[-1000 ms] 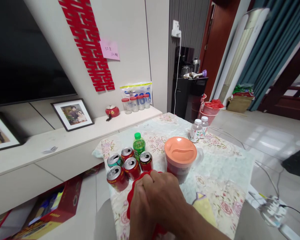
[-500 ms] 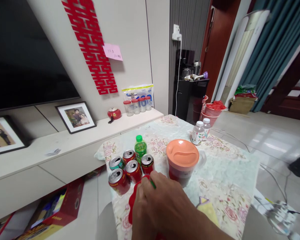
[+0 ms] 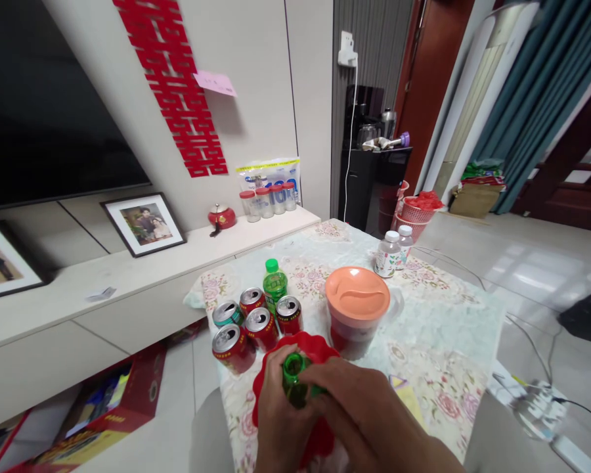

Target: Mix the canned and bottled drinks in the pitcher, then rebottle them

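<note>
My left hand [image 3: 280, 420] is wrapped round a green bottle [image 3: 293, 366], whose mouth is uncovered and faces up toward me. Close beside the bottle neck, my right hand [image 3: 357, 397] is closed, with a green bottle cap [image 3: 318, 390] partly showing at its fingertips. Under both hands lies a red dish [image 3: 308, 341] with a scalloped rim; its inside is mostly hidden. Beyond it stand several opened drink cans [image 3: 261, 327] and a green-capped bottle [image 3: 274, 286]. To the right of these is a clear pitcher with an orange lid [image 3: 357, 294].
A flowered cloth [image 3: 436, 328] covers the table. Two white-capped bottles [image 3: 387, 256] stand toward its far right side, and a yellow cloth [image 3: 410, 402] lies by my right forearm. Behind runs a low cabinet [image 3: 152, 276] with framed photos and red-lidded jars [image 3: 264, 203].
My right hand has moved off the bottle's top to the right, taking the green cap. The bottle mouth, covered before, now shows open. The view has shifted slightly.
</note>
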Motion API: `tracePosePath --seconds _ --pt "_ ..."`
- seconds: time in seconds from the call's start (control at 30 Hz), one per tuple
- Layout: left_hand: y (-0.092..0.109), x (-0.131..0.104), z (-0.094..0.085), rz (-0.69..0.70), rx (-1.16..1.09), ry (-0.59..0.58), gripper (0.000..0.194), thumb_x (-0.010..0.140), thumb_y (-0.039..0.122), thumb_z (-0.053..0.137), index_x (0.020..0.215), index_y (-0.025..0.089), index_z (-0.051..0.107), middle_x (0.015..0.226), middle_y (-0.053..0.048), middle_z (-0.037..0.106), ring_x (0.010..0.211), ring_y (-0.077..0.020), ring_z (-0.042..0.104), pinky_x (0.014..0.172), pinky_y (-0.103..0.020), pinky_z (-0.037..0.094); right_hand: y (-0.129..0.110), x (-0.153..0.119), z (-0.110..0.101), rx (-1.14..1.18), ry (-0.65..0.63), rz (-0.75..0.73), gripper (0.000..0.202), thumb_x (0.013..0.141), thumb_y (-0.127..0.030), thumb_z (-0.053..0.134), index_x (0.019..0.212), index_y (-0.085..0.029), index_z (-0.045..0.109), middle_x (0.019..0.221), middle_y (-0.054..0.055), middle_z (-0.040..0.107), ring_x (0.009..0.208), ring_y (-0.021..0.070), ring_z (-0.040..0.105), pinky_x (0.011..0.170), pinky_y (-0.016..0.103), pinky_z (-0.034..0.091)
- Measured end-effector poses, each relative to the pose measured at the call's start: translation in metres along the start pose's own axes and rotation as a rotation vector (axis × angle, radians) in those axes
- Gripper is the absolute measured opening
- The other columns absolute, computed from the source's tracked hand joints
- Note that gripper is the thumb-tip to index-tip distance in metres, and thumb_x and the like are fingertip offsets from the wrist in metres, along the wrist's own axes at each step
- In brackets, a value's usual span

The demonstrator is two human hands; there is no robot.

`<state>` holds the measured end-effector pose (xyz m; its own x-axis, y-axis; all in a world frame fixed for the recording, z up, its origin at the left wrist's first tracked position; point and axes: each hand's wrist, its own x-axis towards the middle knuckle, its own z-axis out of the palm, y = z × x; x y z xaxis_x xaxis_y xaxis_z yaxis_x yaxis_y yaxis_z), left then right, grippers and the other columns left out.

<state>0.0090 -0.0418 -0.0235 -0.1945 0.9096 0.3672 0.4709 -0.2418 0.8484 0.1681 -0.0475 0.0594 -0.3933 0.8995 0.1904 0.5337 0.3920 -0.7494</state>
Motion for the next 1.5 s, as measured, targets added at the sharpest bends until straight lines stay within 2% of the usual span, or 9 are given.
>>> tracePosePath --seconds 0.07,0.17,0.3,0.4,0.63,0.8,1.07,1.27,1.5 --pt "-0.022 0.012 0.013 0.009 -0.023 -0.068 0.055 0.070 0.045 0.082 0.116 0.021 0.064 0.110 -0.010 0.075 0.097 -0.0305 0.074 0.083 -0.046 0.064 0.029 -0.015 0.004 0.103 -0.021 0.068 0.024 0.105 -0.032 0.049 0.116 -0.032 0.070 0.107 0.002 0.078 0.095 0.0207 0.072 0.084 0.033 0.055" --pt "-0.039 0.016 0.022 -0.006 -0.009 -0.043 0.053 0.072 0.040 0.078 0.118 0.021 0.062 0.111 -0.011 0.073 0.101 -0.0308 0.074 0.087 -0.048 0.063 0.085 -0.030 0.010 0.104 0.017 0.224 0.030 0.101 -0.035 0.047 0.104 -0.026 0.075 0.102 0.005 0.080 0.093 0.0221 0.073 0.085 0.035 0.055" --pt "-0.034 0.012 0.018 -0.013 0.020 -0.069 0.052 0.073 0.038 0.079 0.119 0.022 0.061 0.113 -0.010 0.073 0.104 -0.0298 0.073 0.087 -0.044 0.062 0.155 -0.039 0.014 -0.044 0.132 0.432 0.033 0.091 -0.035 0.048 0.097 -0.020 0.076 0.104 0.014 0.080 0.099 0.0296 0.074 0.090 0.042 0.054" --pt "-0.032 0.012 0.015 -0.013 0.033 -0.073 0.053 0.074 0.039 0.079 0.120 0.022 0.061 0.114 -0.009 0.073 0.103 -0.0291 0.073 0.087 -0.043 0.062 0.181 -0.040 0.019 -0.091 0.152 0.500 0.027 0.088 -0.036 0.050 0.089 -0.023 0.074 0.092 0.010 0.081 0.088 0.0290 0.075 0.079 0.039 0.052" --pt "-0.030 0.008 0.021 -0.059 -0.008 -0.035 0.053 0.073 0.040 0.076 0.121 0.024 0.060 0.113 -0.007 0.071 0.104 -0.0283 0.072 0.095 -0.046 0.059 0.186 -0.041 0.024 -0.138 0.239 0.521 0.029 0.082 -0.041 0.059 0.093 -0.021 0.077 0.092 0.013 0.080 0.087 0.0310 0.073 0.079 0.040 0.051" --pt "-0.032 0.006 0.024 -0.075 -0.015 0.039 0.060 0.070 0.040 0.077 0.124 0.023 0.058 0.112 -0.007 0.072 0.101 -0.0285 0.073 0.092 -0.046 0.062 0.191 -0.046 -0.009 -0.106 0.441 0.559 0.033 0.083 -0.047 0.056 0.091 -0.023 0.077 0.094 0.013 0.080 0.091 0.0336 0.074 0.087 0.046 0.053" --pt "-0.031 0.012 0.017 0.015 0.041 -0.025 0.049 0.069 0.034 0.081 0.114 0.021 0.064 0.104 -0.008 0.076 0.090 -0.0279 0.076 0.078 -0.041 0.065 0.184 -0.023 -0.044 0.229 0.681 0.482 0.056 0.081 -0.063 0.073 0.119 -0.021 0.072 0.122 0.013 0.078 0.113 0.0331 0.071 0.101 0.047 0.054" --pt "-0.034 0.009 0.020 0.063 0.064 -0.011 0.049 0.073 0.033 0.079 0.118 0.020 0.062 0.106 -0.009 0.074 0.094 -0.0275 0.075 0.079 -0.042 0.065 0.185 0.006 -0.050 0.515 0.676 0.309 0.051 0.078 -0.072 0.073 0.089 -0.023 0.074 0.087 0.008 0.079 0.091 0.0282 0.072 0.086 0.042 0.056" --pt "-0.031 0.009 0.022 0.082 0.066 0.020 0.050 0.072 0.034 0.078 0.118 0.019 0.062 0.105 -0.010 0.073 0.095 -0.0287 0.074 0.083 -0.045 0.064 0.187 0.032 -0.042 0.690 0.730 0.159 0.057 0.078 -0.068 0.075 0.059 -0.024 0.044 0.051 -0.010 0.037 0.047 0.0096 0.036 0.049 0.026 0.035"
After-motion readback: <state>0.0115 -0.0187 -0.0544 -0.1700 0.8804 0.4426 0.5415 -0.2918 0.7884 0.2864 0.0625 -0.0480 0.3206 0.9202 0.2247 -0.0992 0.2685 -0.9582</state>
